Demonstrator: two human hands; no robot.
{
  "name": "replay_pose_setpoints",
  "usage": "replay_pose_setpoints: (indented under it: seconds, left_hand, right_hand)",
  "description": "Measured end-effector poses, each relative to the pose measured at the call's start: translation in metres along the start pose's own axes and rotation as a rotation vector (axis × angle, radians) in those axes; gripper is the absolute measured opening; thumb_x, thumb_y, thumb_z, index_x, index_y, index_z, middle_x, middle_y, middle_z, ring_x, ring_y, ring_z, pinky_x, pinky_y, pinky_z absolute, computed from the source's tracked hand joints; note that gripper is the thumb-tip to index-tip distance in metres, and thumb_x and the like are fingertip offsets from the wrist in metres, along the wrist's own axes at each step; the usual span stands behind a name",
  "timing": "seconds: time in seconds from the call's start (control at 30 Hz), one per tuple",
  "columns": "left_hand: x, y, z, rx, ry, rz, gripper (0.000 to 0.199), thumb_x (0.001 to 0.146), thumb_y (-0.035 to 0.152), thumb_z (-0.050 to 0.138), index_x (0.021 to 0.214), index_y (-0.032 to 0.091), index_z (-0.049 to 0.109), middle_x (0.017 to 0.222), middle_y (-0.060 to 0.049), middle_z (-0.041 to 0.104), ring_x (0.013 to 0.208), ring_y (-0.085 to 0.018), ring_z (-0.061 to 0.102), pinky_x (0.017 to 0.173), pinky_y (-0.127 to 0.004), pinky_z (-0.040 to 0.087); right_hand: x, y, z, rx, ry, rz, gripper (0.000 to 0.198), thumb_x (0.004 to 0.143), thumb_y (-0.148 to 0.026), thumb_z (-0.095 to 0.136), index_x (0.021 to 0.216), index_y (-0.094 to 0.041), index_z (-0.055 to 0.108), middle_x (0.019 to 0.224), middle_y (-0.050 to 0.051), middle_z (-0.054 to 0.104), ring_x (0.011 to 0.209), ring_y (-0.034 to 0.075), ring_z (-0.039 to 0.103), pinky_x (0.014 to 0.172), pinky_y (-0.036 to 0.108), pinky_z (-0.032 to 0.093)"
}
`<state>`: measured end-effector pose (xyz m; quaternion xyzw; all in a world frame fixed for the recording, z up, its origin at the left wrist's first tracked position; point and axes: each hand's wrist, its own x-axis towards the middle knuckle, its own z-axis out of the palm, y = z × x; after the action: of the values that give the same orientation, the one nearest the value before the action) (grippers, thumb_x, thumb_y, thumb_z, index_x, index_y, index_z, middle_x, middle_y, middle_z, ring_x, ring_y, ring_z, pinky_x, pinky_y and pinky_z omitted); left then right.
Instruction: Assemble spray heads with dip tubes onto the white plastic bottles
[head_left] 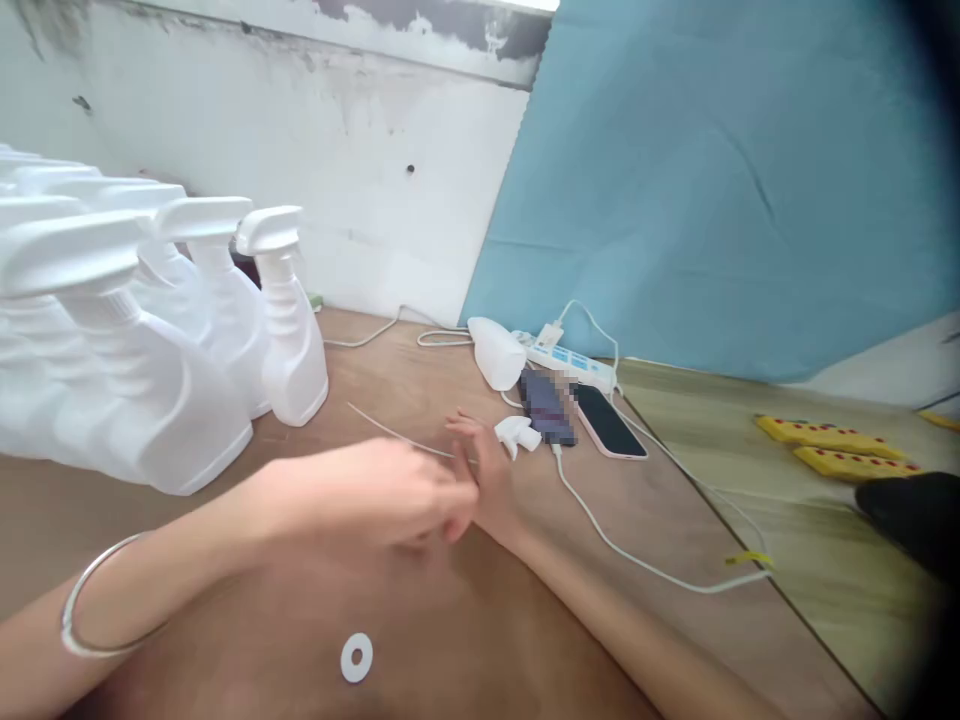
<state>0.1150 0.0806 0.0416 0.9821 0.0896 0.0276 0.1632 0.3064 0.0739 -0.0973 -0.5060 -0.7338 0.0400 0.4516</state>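
Note:
My left hand (pixel 397 490), with a silver bangle on the wrist, crosses in front of my right hand. Its fingers are curled and slightly blurred, and what they may hold is hidden. My right hand (pixel 491 485) is partly covered by the left, its visible fingers stretched out and apart. A thin white tube (pixel 397 434) runs up to the right fingers; whether they touch it I cannot tell. Just beyond them lies a white trigger sprayer head (pixel 517 434). Nearer to me, a flat white ring (pixel 357 658) rests on the brown table (pixel 300 620).
Many white spray bottles (pixel 289 340) stand in rows at the left. At the back are a white bottle (pixel 496 352) on its side and a power strip (pixel 574 365). Two phones (pixel 611 420) and a looping white cable (pixel 637 565) lie toward the right table edge.

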Motion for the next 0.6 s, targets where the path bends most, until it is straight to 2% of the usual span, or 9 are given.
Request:
replay_pose_setpoints:
  seconds: [0.03, 0.1, 0.17, 0.27, 0.33, 0.47, 0.6]
  left_hand:
    - [-0.001, -0.002, 0.016, 0.014, -0.113, 0.005, 0.016, 0.068, 0.015, 0.066, 0.077, 0.020, 0.053, 0.073, 0.003, 0.059, 0.065, -0.014, 0.055, 0.056, -0.025, 0.037]
    - [-0.005, -0.007, 0.046, 0.022, -0.246, 0.011, 0.026, 0.063, 0.027, 0.072, 0.081, 0.021, 0.054, 0.077, 0.002, 0.059, 0.068, -0.017, 0.056, 0.054, -0.027, 0.036]
    - [-0.014, -0.009, 0.069, 0.042, -0.304, -0.015, 0.029, 0.061, 0.033, 0.074, 0.079, 0.021, 0.055, 0.078, 0.000, 0.058, 0.070, -0.019, 0.056, 0.055, -0.028, 0.036]
    - [-0.025, -0.008, 0.081, 0.040, -0.335, -0.064, 0.024, 0.061, 0.032, 0.075, 0.073, 0.021, 0.057, 0.079, -0.001, 0.057, 0.069, -0.018, 0.055, 0.054, -0.027, 0.034]
    - [-0.028, -0.007, 0.080, -0.006, -0.349, -0.080, 0.021, 0.061, 0.027, 0.076, 0.068, 0.021, 0.057, 0.078, 0.001, 0.057, 0.067, -0.017, 0.055, 0.054, -0.026, 0.033]
    - [-0.021, -0.009, 0.078, -0.229, -0.284, -0.075, 0.012, 0.070, 0.014, 0.068, 0.068, 0.019, 0.058, 0.074, 0.003, 0.059, 0.067, -0.011, 0.056, 0.058, -0.022, 0.036]
    - [-0.014, -0.017, 0.088, -0.479, -0.055, -0.172, 0.005, 0.076, 0.023, 0.064, 0.075, 0.018, 0.062, 0.072, 0.001, 0.059, 0.068, -0.010, 0.055, 0.060, -0.019, 0.038]
  right_hand:
    - [-0.006, 0.004, -0.012, -0.039, 0.037, -0.007, 0.031, 0.085, -0.008, 0.033, 0.107, -0.022, 0.048, 0.113, 0.009, 0.056, 0.120, 0.023, 0.042, 0.099, 0.049, 0.034]
    - [-0.016, 0.012, -0.031, -0.158, 0.097, -0.011, 0.034, 0.080, -0.003, 0.035, 0.104, -0.022, 0.050, 0.112, 0.008, 0.057, 0.119, 0.024, 0.041, 0.098, 0.051, 0.033]
    - [-0.021, 0.020, -0.043, -0.306, 0.130, 0.005, 0.039, 0.076, -0.001, 0.036, 0.106, -0.021, 0.049, 0.116, 0.009, 0.055, 0.123, 0.025, 0.036, 0.099, 0.052, 0.032]
    - [-0.022, 0.031, -0.047, -0.435, 0.137, 0.098, 0.041, 0.073, -0.002, 0.040, 0.110, -0.019, 0.048, 0.126, 0.012, 0.046, 0.127, 0.029, 0.030, 0.098, 0.055, 0.031]
    - [-0.021, 0.036, -0.045, -0.426, 0.106, 0.152, 0.039, 0.072, -0.004, 0.042, 0.106, -0.019, 0.051, 0.125, 0.012, 0.046, 0.122, 0.030, 0.038, 0.096, 0.055, 0.034]
    - [-0.021, 0.035, -0.039, -0.292, -0.004, 0.137, 0.029, 0.074, -0.005, 0.042, 0.094, -0.021, 0.055, 0.107, 0.008, 0.056, 0.101, 0.025, 0.055, 0.086, 0.044, 0.045]
    - [-0.024, 0.027, -0.038, -0.257, -0.112, 0.031, 0.032, 0.079, -0.007, 0.041, 0.106, -0.020, 0.052, 0.104, 0.010, 0.055, 0.094, 0.022, 0.056, 0.080, 0.038, 0.048]
